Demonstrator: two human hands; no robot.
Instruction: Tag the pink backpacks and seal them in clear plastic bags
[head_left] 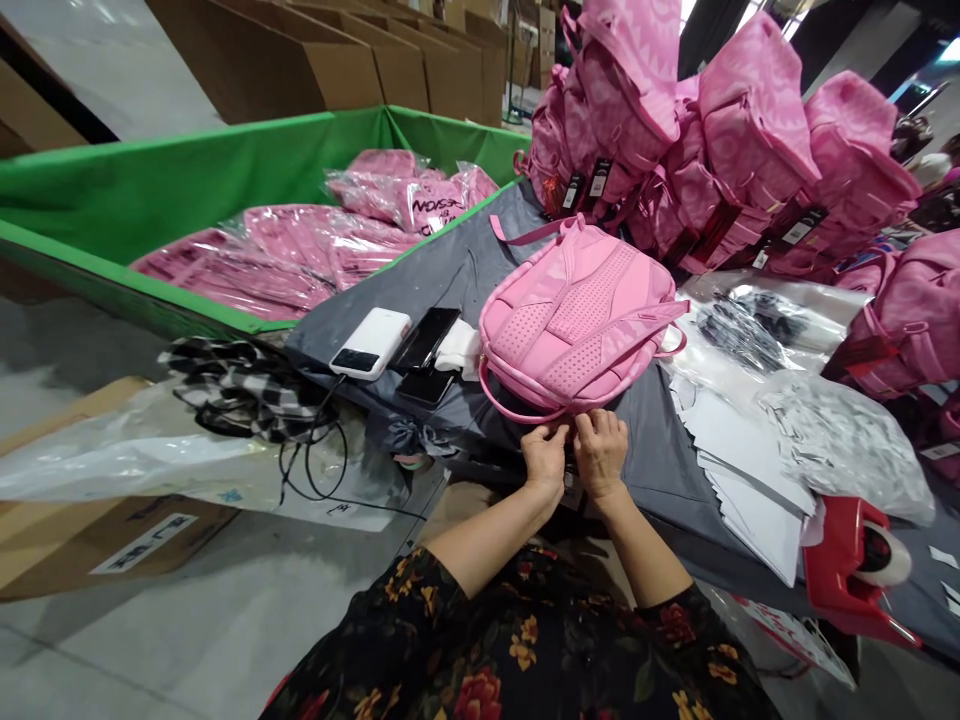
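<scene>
A pink backpack (574,315) lies with its padded back panel up on the grey cloth-covered table (645,460), straps spread to its sides. At its near edge, my left hand (545,455) is closed, fingertips pinched together. My right hand (602,450) is closed close beside it, also pinching at that edge. Which part of the bag lies between the fingertips is hidden. Just left of the backpack are a white crumpled cloth (459,350), a black phone (426,338), a smaller dark flat object (424,387) and a white power bank (370,343) with a cable.
Upright pink backpacks with tags (757,130) crowd the table's far side. At right are clear plastic bags (847,440), white paper sheets (742,460) and a red tape dispenser (840,560). A green-walled bin (247,180) holds bagged pink backpacks (300,245). Cartons (360,60) stand behind.
</scene>
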